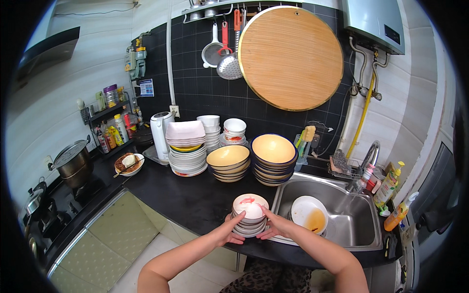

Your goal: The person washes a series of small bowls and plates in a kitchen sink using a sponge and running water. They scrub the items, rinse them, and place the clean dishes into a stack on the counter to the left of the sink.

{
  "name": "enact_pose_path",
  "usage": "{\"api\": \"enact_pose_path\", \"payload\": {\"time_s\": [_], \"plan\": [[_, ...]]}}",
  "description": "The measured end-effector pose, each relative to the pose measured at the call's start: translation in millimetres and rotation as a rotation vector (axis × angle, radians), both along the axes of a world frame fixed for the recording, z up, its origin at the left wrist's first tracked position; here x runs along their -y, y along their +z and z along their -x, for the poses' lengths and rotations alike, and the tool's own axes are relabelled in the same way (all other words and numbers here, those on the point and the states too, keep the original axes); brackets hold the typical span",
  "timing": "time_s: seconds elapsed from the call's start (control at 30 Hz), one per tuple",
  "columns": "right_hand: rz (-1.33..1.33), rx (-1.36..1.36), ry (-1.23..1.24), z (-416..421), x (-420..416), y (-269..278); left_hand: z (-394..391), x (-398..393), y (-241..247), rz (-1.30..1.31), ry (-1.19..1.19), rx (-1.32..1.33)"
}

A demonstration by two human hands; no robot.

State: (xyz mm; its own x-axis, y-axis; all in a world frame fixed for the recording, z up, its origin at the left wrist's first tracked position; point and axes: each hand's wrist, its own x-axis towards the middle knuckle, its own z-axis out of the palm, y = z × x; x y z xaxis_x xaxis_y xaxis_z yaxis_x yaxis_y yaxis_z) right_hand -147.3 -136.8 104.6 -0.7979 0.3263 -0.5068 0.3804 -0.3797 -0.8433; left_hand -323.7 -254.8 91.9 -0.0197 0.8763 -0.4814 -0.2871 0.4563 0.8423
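Observation:
A short stack of small white bowls (250,202), the top one painted with a red pattern inside, stands at the front of the black counter, left of the sink. My left hand (231,229) clasps its left side, thumb up by the rim. On the opposite side my right hand (275,224) holds the stack the same way, fingers low against the bowls. Close by my right hand, a white bowl (306,210) with brownish liquid and food scraps sits in the stainless steel sink (353,234).
Behind are stacks of cream enamel bowls (228,156) and dark-rimmed bowls (274,148). White plates (187,161) stand by an electric kettle (159,137). A bowl of food with chopsticks (138,169) sits far left, near the stove pot (73,161). The faucet (372,157) rises behind the sink, beside soap bottles (387,188).

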Motion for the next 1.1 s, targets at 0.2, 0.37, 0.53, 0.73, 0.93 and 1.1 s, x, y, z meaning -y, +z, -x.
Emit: {"api": "enact_pose_path", "payload": {"time_s": [0.2,0.37,0.53,0.73,0.93,1.1], "plan": [[-0.014,-0.049,-0.115,19.3,-4.8,-4.5,22.4,-19.8,-7.2,-0.088,0.009,0.018],[-0.031,-0.057,-0.131,38.7,-19.2,-7.1,43.5,-39.1,-14.4,-0.085,0.023,0.015],[-0.056,-0.026,-0.124,61.6,-17.8,-5.0,57.6,-34.3,-10.0,-0.047,0.11,-0.021],[-0.04,-0.068,-0.036,88.9,-14.0,-7.4,85.3,-20.5,-9.7,-0.044,0.191,-0.032],[-0.079,-0.045,-0.044,100.9,-10.6,-6.2,92.3,-14.3,-5.4,-0.096,0.179,-0.051],[-0.097,-0.014,-0.095,87.3,-22.0,-5.1,77.8,-30.8,-4.6,-0.175,0.162,-0.034]]}}
